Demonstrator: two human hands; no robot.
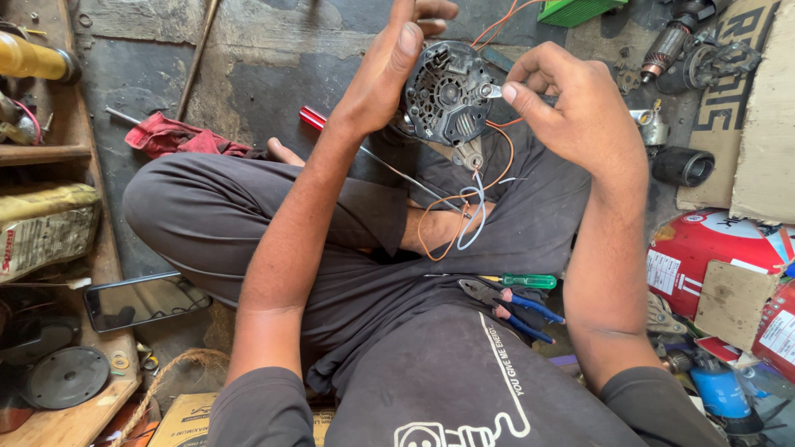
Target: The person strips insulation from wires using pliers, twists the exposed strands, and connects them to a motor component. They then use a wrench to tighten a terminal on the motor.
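By your left knee a dark phone (142, 300) lies flat, its screen black. Left of it sits a yellowish printed bag (43, 228). At your right lie red cans with white labels (704, 261), brown cardboard scraps (733, 302) over them, and a green box (575, 10) up top.

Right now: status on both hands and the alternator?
Left hand grips alternator, held over lap. Right hand pinches small metal terminal at its side. Orange and white wires dangle below. Nothing blocking.
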